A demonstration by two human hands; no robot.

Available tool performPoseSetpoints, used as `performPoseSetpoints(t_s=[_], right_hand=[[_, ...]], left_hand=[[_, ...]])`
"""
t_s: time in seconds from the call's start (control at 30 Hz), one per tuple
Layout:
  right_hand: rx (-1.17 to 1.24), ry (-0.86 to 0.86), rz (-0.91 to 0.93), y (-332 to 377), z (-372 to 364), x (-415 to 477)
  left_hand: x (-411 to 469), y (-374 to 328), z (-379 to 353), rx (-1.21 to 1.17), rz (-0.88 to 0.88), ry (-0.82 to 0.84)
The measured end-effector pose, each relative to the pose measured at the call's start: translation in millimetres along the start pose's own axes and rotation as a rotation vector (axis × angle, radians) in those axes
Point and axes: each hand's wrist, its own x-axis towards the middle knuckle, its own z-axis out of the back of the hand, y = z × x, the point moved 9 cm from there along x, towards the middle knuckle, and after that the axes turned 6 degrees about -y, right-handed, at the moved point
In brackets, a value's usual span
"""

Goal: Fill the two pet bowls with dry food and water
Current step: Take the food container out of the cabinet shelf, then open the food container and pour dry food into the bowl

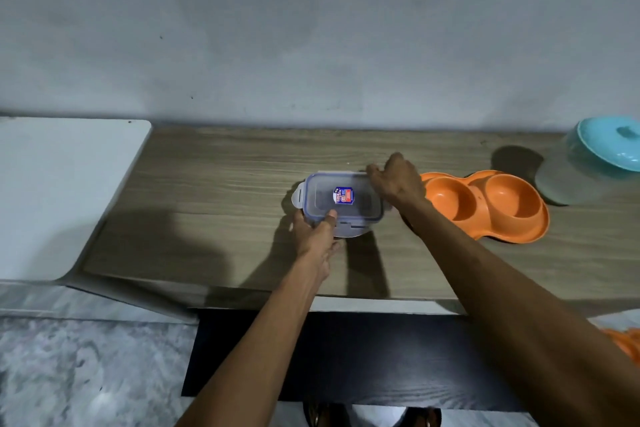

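Observation:
A clear plastic container with a blue-rimmed snap lid (346, 199) sits in the middle of the wooden shelf (214, 184). My left hand (317, 234) grips its near left corner, thumb on the lid. At the far right corner my right hand (396, 180) curls its fingers over the lid's edge. An orange double pet bowl (491, 204) lies just right of the container, and both of its wells look empty. The container's contents are hidden by the frosted lid.
A frosted tub with a turquoise lid (602, 156) stands at the far right of the shelf. A white surface (59, 198) adjoins the shelf on the left. A dark panel (346, 357) lies below the shelf edge. Something orange (627, 343) shows at the right edge.

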Motion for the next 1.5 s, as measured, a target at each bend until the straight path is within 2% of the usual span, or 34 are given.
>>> performPoseSetpoints(t_s=[0.1,0.3,0.53,0.63,0.8,1.03,1.13,1.23,1.33,1.5], right_hand=[[0.095,0.183,-0.108,-24.6,-0.1,-19.9],[0.304,0.197,-0.202,-21.1,9.9,-33.5],[0.663,0.284,-0.222,28.4,26.5,-42.3],[0.724,0.256,-0.234,44.5,32.6,-28.8],[0.851,0.155,-0.324,53.0,33.7,10.1],[0.830,0.055,-0.435,21.0,-7.2,66.5],[0.716,0.000,-0.445,-4.9,-35.3,91.5],[0.600,0.017,-0.458,-30.0,-63.3,111.0],[0.474,-0.020,-0.455,-37.1,-66.2,106.6],[0.261,-0.037,-0.352,-26.1,-52.1,89.0]], left_hand=[[-7.0,-6.6,2.8,0.045,-0.024,0.027],[-23.4,-20.5,9.4,0.080,-0.108,0.070],[-32.1,-30.0,23.5,0.148,-0.133,0.000],[-26.8,-27.9,30.6,0.209,-0.119,0.007],[-21.1,-44.6,46.7,0.315,-0.232,-0.047],[-22.4,-53.4,38.2,0.431,-0.368,-0.008],[-19.0,-52.6,37.1,0.430,-0.409,-0.018],[-14.2,-50.8,36.7,0.417,-0.415,-0.026],[-12.5,-48.4,35.1,0.415,-0.420,-0.029],[-13.3,-49.5,36.3,0.413,-0.407,-0.044]])
